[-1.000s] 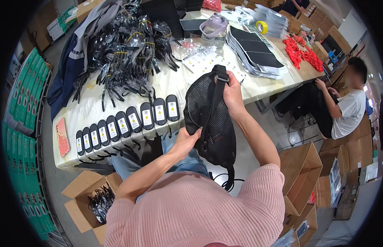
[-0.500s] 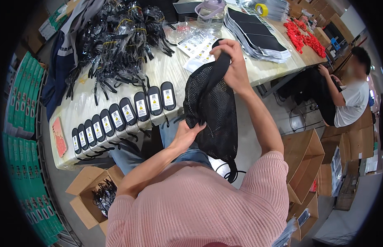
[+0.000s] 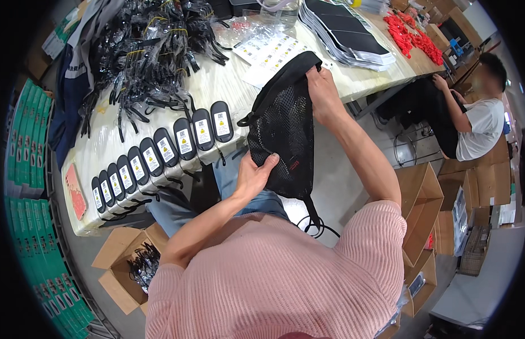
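A black mesh drawstring bag (image 3: 286, 127) hangs between my hands at the table's front edge, its cord end dangling toward my lap. My right hand (image 3: 323, 93) grips the bag's upper rim at its right corner. Lower on the left side, my left hand (image 3: 256, 174) pinches the mesh with the thumb lying over it. Some small red print shows on the lower mesh. What is inside the bag, if anything, I cannot tell. Left of the bag, several black oval devices with white labels (image 3: 202, 129) lie in a slanting row along the table edge.
A heap of black straps in clear plastic (image 3: 155, 56) covers the table's back left. Label sheets (image 3: 268, 53), a stack of black-and-white sheets (image 3: 347, 37) and red bundles (image 3: 412, 37) lie farther right. Cardboard boxes (image 3: 418, 198) stand on the floor; a seated person (image 3: 480, 124) is at right.
My right hand has shifted from the bunched top of the bag to its rim's right corner, a little lower. The bag has spread flatter and wider, and its red print now shows.
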`<move>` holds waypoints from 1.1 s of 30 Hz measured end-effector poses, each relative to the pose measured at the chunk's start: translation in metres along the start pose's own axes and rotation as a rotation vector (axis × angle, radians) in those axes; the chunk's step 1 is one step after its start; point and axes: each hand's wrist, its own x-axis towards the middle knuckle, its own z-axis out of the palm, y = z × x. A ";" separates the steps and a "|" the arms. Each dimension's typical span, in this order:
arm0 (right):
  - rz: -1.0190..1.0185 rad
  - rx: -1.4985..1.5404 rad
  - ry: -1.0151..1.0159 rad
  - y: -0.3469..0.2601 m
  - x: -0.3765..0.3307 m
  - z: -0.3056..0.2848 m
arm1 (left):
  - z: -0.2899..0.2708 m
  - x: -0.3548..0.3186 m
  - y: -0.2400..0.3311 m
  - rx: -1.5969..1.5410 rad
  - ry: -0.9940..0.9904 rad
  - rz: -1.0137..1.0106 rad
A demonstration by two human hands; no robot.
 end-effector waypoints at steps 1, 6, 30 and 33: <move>0.000 0.099 0.009 0.001 -0.003 0.003 | 0.002 -0.001 -0.002 0.010 0.007 0.016; 0.085 0.448 -0.017 -0.003 -0.009 -0.003 | 0.013 -0.012 0.000 0.092 -0.031 0.104; -0.426 0.774 -0.417 -0.047 -0.077 -0.089 | 0.004 -0.026 0.013 0.311 -0.504 0.163; -0.445 0.731 -0.271 -0.052 -0.081 -0.093 | 0.012 -0.031 -0.003 0.383 -0.595 0.108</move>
